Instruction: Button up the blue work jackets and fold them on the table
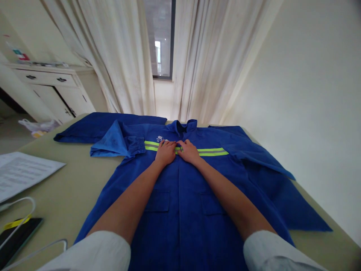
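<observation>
A blue work jacket (158,177) lies front up in front of me, its collar at the far end and a yellow-green and grey reflective strip (213,152) across the chest. My left hand (166,152) rests on the strip just left of the front opening, below a small white logo (160,138). Close beside it, my right hand (188,151) is on the other side of the opening. Both hands have their fingers curled together on the front placket; the fingertips partly hide what they pinch. The jacket's left-side sleeve (111,141) is folded inward, its elastic cuff near the strip.
More folded blue cloth (113,126) lies behind and at the right on the table (70,188). Printed paper (25,173), a phone (19,237) and a white cable (34,205) are at the left. Beyond stand a white cabinet (47,90), curtains (121,56) and a wall (304,94).
</observation>
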`<action>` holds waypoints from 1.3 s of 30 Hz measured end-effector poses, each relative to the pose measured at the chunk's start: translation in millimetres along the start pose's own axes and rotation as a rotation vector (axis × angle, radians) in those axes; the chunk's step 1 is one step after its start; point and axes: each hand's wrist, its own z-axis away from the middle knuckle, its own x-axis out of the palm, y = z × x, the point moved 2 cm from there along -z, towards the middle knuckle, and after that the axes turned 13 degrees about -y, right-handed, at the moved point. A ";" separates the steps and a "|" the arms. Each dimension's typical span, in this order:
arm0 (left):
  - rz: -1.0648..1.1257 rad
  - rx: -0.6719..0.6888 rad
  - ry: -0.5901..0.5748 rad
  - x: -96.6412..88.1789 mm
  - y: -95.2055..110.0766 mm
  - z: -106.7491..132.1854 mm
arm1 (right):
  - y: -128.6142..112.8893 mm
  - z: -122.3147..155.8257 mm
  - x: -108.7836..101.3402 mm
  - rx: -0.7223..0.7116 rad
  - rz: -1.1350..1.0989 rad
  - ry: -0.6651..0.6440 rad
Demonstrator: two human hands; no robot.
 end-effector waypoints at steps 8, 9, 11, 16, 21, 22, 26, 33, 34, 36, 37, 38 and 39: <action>-0.075 0.023 0.032 -16.2 10.6 11.9 | -21.0 47.7 -11.8 0.164 0.110 0.047; -0.071 0.012 0.015 -17.7 15.0 14.4 | -21.0 50.7 -10.9 0.171 0.082 0.069; -0.054 -0.023 -0.020 -18.2 25.0 21.8 | -18.1 54.9 -6.8 0.185 -0.001 0.112; 0.042 -0.101 0.045 -9.1 46.8 49.1 | -0.3 60.3 7.7 0.151 -0.302 0.244; 0.106 -0.073 0.031 -1.1 54.0 59.4 | 12.7 60.5 16.2 0.082 -0.512 0.346; 0.092 -0.074 0.016 -2.0 53.5 57.5 | 13.5 59.9 17.0 0.083 -0.519 0.357; 0.103 -0.124 -0.068 -9.5 48.7 38.0 | 13.8 57.4 18.7 0.120 -0.506 0.357; 0.328 -0.070 0.028 -0.1 42.1 11.0 | 12.7 57.8 19.1 -0.013 -0.486 0.423; 0.341 -0.074 0.028 2.1 40.9 10.7 | 12.5 57.9 19.4 -0.027 -0.478 0.434; 0.358 -0.087 0.030 4.3 38.8 11.5 | 12.1 57.7 20.0 -0.052 -0.462 0.458; 0.357 -0.087 0.035 4.5 38.3 12.3 | 11.9 57.4 20.4 -0.063 -0.455 0.473; 0.351 -0.079 0.041 4.2 38.2 13.0 | 11.7 57.0 20.8 -0.075 -0.451 0.487; 0.342 -0.068 0.045 3.8 38.4 13.7 | 11.4 56.6 21.3 -0.087 -0.450 0.501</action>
